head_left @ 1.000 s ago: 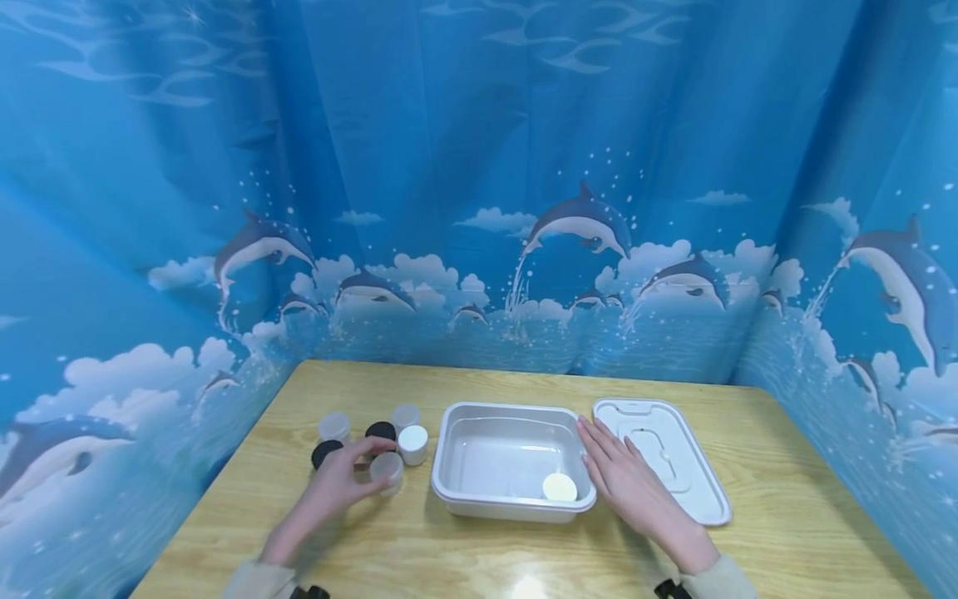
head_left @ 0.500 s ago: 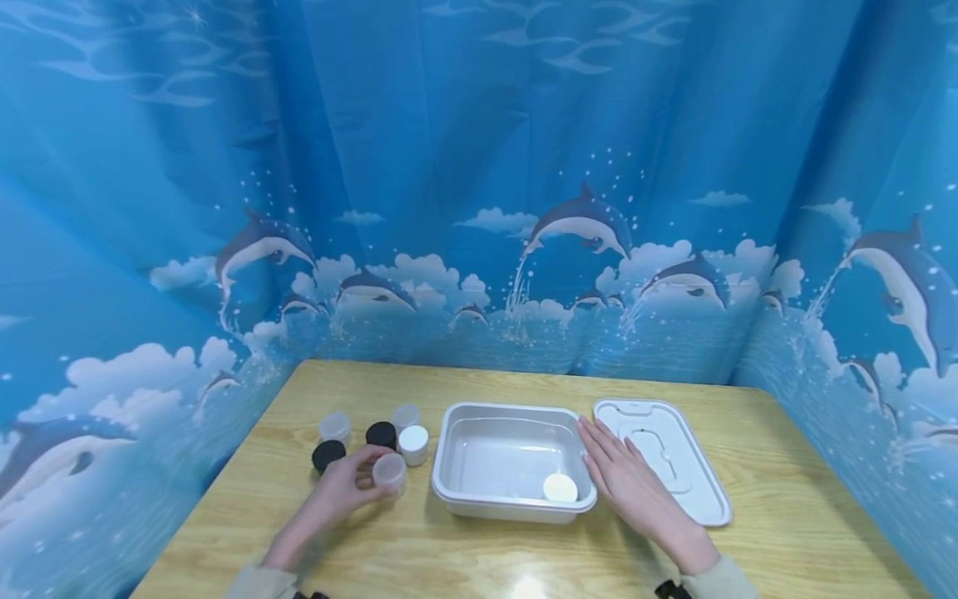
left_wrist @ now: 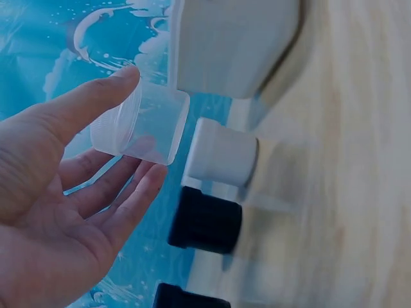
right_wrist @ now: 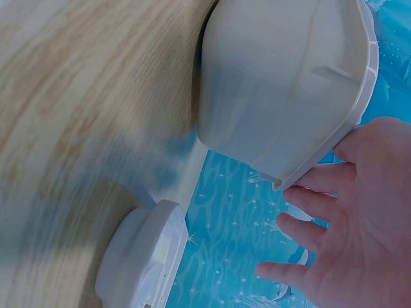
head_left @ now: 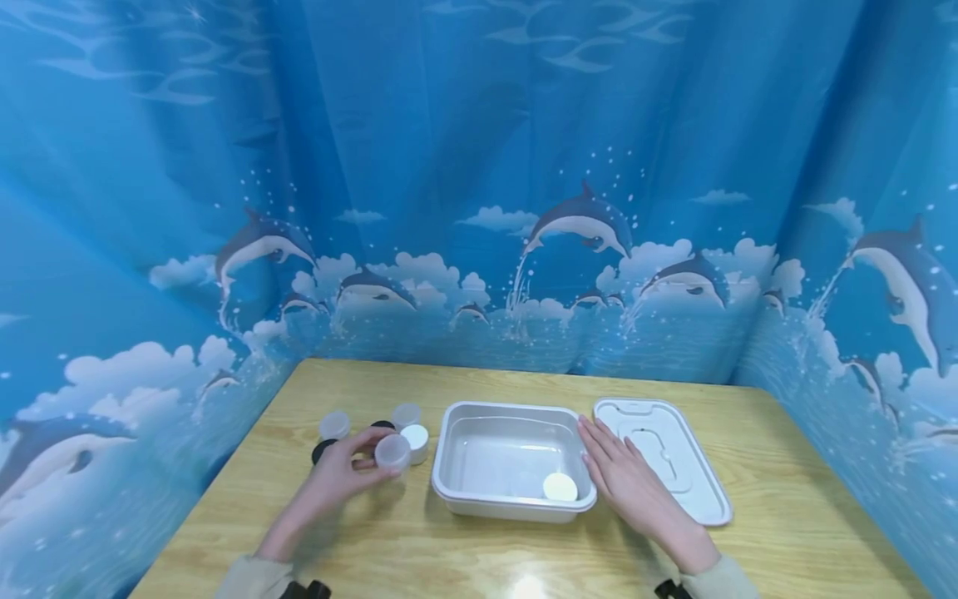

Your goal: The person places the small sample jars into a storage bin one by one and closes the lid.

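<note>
My left hand [head_left: 337, 476] pinches a small translucent plastic jar [head_left: 392, 453] between thumb and fingers. In the left wrist view this jar [left_wrist: 154, 122] is tilted and clear of the table, nearer the hand than the other jars. A white jar [head_left: 414, 445] stands just beyond it. My right hand [head_left: 624, 482] lies with straight fingers along the right rim of a white plastic box [head_left: 479, 507]. Fingertips touch the box's rim in the right wrist view, where the box [right_wrist: 276, 83] sits on the table. Inside the box, at its front right corner, is a white round-topped jar [head_left: 560, 487].
Two more translucent jars, one at the left [head_left: 334, 425] and one behind the white jar [head_left: 407, 415], stand on the wooden table [head_left: 419, 557]. Two black jars [left_wrist: 205, 221] are partly hidden behind my left hand. The box's white lid [head_left: 674, 457] lies at the right.
My left hand first stood with fingers spread round the translucent jar, then closed on it and lifted it slightly up and to the right. My right hand has stayed at the box's rim.
</note>
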`<move>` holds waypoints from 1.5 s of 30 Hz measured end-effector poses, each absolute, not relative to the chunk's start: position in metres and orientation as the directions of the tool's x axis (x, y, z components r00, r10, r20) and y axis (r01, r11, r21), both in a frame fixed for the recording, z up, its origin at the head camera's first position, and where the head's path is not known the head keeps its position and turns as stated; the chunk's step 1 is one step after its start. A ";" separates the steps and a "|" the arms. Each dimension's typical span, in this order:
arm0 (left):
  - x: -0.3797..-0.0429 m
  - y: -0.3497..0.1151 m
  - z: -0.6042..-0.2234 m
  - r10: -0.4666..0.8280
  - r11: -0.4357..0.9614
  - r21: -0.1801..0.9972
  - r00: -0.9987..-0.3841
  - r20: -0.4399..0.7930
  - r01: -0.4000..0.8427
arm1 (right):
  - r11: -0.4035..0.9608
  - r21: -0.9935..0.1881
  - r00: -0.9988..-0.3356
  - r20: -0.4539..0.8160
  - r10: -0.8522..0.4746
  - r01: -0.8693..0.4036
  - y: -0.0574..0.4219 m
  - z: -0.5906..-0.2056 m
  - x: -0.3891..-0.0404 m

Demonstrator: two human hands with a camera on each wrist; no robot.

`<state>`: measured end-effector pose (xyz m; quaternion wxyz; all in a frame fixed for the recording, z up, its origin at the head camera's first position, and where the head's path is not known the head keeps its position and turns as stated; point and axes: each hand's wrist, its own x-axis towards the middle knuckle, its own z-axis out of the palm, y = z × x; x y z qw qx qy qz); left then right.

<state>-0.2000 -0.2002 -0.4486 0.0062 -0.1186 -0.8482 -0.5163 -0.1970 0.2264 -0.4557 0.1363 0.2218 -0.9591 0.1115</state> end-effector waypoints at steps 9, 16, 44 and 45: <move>-0.207 -0.188 -0.435 0.177 0.485 0.844 -0.971 0.162 0.229 | 0.873 -0.154 -0.857 0.326 -0.398 -0.464 0.226 -0.456 -0.198; -0.213 -0.177 -0.427 0.134 0.480 0.860 -0.983 0.124 0.174 | 0.872 -0.150 -0.858 0.319 -0.403 -0.465 0.227 -0.456 -0.199; -0.230 -0.108 -0.424 0.483 0.396 0.820 -0.853 0.198 0.414 | 0.879 -0.173 -0.873 0.305 -0.382 -0.445 0.226 -0.456 -0.197; -0.230 -0.104 -0.425 0.497 0.402 0.818 -0.848 0.183 0.412 | 0.879 -0.171 -0.872 0.306 -0.382 -0.446 0.226 -0.456 -0.197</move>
